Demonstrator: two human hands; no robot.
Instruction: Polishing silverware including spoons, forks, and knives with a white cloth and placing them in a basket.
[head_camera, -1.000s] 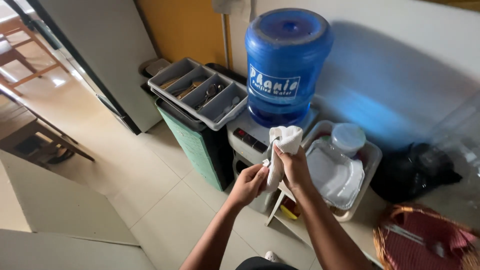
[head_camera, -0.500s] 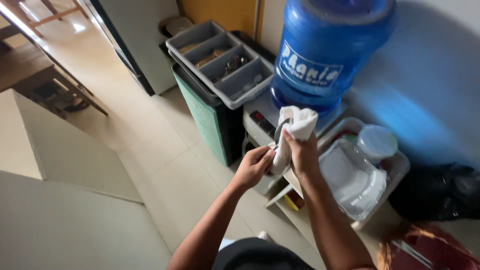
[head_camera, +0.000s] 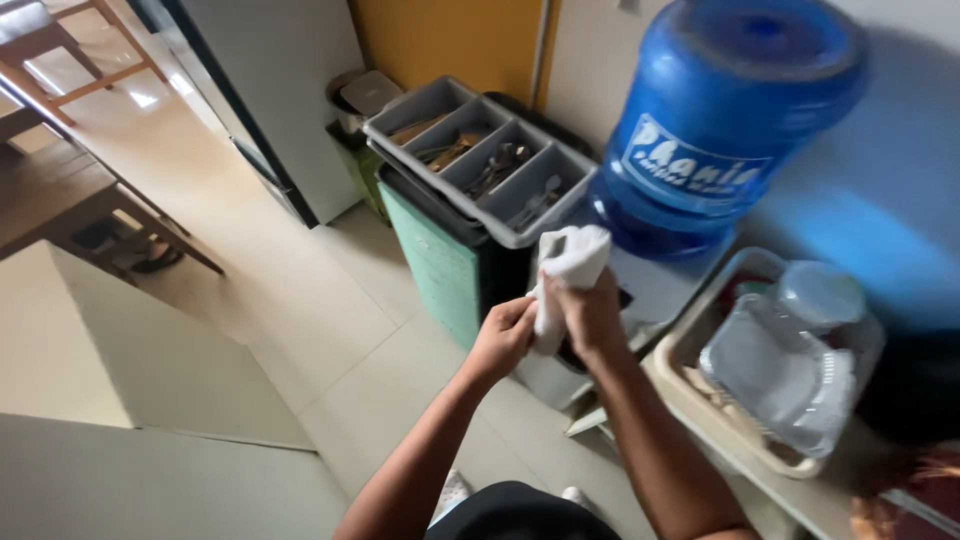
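We hold a white cloth (head_camera: 566, 272) upright above the floor beside the cutlery tray (head_camera: 480, 160), our right hand (head_camera: 590, 312) in a closed grip around its middle while our left hand (head_camera: 503, 337) pinches its lower end, keeping it taut.

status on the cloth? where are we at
Done: white cloth is off any surface, bunched up. In hand: right hand grips it high, left hand pinches its lower end, in front of the grey cutlery tray. Left: cloth not yet set down or touching anything.
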